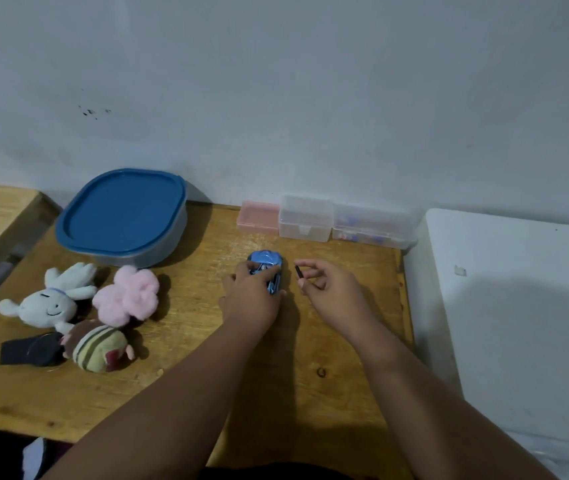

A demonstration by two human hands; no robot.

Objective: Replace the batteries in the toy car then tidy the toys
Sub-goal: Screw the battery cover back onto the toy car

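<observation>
Gripping anything, that left hand (252,299)?

Yes. It lies over the blue toy car (266,259) with its fingers (241,271) curled round the body, holding the car down on the wooden bench (207,375), a little behind the middle.

And the right hand (328,289)?

Just beside the car, not touching it. Thumb and forefinger pinch a dark stick (299,271), thin and short, its tip pointing up and away. The other fingers (311,263) are loosely bent.

Any writing on the car?

Dark markings on the roof, too blurred to read.

What stands behind it?

Three small plastic boxes in a row against the wall: a pink box (259,216), a clear box (305,218) with a front catch, and a long clear box (373,225) with small coloured bits inside. I cannot make out any label.

To the left?

A grey tub (122,216) with a blue lid on it, at the back left of the bench. Nearer, three soft toys bunched together: a white rabbit (51,299) with a stitched smile, a pink plush (127,294) touching it, and a striped plush (97,346) in front. A black round thing (38,348) lies against the striped one.

On the right?

A white surface (518,289) butts against the bench edge.
</observation>
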